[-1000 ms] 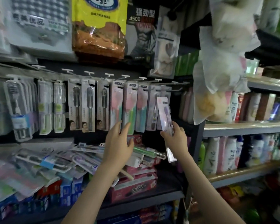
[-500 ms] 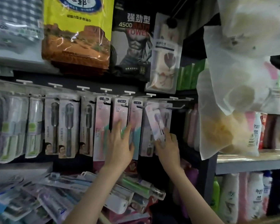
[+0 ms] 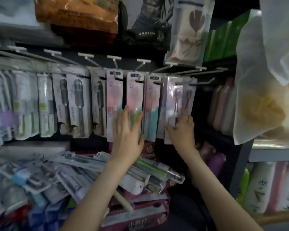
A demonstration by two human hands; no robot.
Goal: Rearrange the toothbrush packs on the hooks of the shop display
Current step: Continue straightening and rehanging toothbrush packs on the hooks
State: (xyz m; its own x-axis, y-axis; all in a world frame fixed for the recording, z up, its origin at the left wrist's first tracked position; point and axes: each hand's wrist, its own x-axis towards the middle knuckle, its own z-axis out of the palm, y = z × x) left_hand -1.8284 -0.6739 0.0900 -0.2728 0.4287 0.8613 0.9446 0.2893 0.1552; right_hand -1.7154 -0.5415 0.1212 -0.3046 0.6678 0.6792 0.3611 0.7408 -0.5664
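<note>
**Toothbrush packs on the display hooks, both hands raised to them**

Head view: A dim shop corner is shown. A row of wire hooks is fixed under a dark rail, and toothbrush packs are hung from them side by side, grey ones to the left, pink and green ones in the middle. Larger bags are hung above the rail. Below the hooks, a shelf is heaped with loose packs and boxes lying at all angles. To the right, bottles are stood on a second shelving unit, and translucent plastic bags are hung in front of it.

The left hand is held flat and spread, with the fingers extended upward and laid against the lower part of the pink and green packs. Nothing is gripped by it.

The right hand is closed on the lower part of a clear purple pack, the thumb placed on the front and the fingers curled around its right edge. The pack is held upright at the right end of the row, its top at a hook just beside the last hanging packs; whether it is threaded on the hook cannot be told through the blur.
</note>
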